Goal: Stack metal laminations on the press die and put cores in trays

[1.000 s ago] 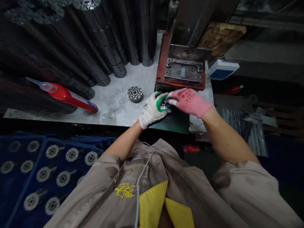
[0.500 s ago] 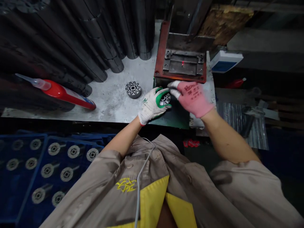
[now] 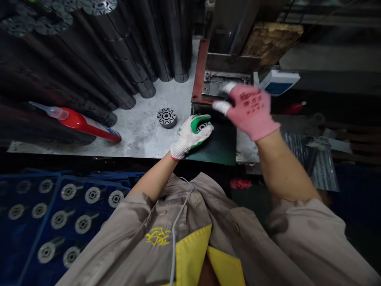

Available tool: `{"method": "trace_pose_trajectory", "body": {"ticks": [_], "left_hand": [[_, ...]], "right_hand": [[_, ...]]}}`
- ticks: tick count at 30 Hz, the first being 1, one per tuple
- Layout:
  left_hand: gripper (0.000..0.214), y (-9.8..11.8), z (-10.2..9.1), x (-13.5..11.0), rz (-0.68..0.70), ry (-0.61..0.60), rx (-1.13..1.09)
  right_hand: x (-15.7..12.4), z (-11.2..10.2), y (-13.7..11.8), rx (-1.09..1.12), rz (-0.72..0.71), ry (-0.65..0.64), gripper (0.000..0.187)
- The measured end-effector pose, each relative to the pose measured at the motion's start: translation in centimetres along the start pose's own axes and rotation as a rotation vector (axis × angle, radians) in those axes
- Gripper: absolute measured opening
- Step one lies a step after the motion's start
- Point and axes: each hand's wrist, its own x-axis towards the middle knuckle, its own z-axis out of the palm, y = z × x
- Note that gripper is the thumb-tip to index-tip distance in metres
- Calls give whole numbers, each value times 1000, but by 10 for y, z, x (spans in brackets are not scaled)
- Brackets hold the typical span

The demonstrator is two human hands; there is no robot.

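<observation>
My left hand, in a white glove with a green palm, curls around a small slotted metal rotor disc, which shows only partly between the fingers. My right hand, in a pink glove, is raised with its fingers apart and holds nothing. Its fingertips hang over the steel die plate of a press with a red base. A matching star-slotted rotor stack sits apart from both hands on the white-grey worktable. Below my left hand lies a dark green mat.
Tall dark stacks of laminated rotor cores stand along the table's back left. A red adhesive bottle lies before them. Blue trays of metal rotors sit at lower left. A white-and-blue box stands right of the press.
My right hand has lifted away from the disc and moved up and right, uncovering it. My left hand still holds the disc and has shifted slightly left.
</observation>
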Motion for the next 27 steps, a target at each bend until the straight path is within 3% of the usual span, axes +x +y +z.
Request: {"method": "trace_pose_trajectory", "body": {"ticks": [3,6,9,12,16,18,21,24,27], "left_hand": [[46,6,4,0,-47,66,1],[50,9,6,-3,-62,50,56],[65,6,9,-7,-51,50,112],[86,1,10,-7,-39,56,155],[82,-5,8,-4,19,-32,152],[81,-7,6,-4,45,-77,142],[92,-8,7,-6,-24,5,122],[98,-8,5,-8,-29,51,86],[92,-7,-4,-8,41,-4,43]], "right_hand": [[19,-6,10,-80,115,67,64],[23,-2,12,-77,82,70,63],[8,10,15,22,22,96,56],[-11,33,11,125,-58,-12,43],[-18,56,-2,94,-183,-273,36],[-16,51,-5,58,-248,-325,32],[-9,23,-2,50,-236,-238,33],[4,-5,5,19,-44,-37,47],[19,-15,10,-103,79,21,45]]}}
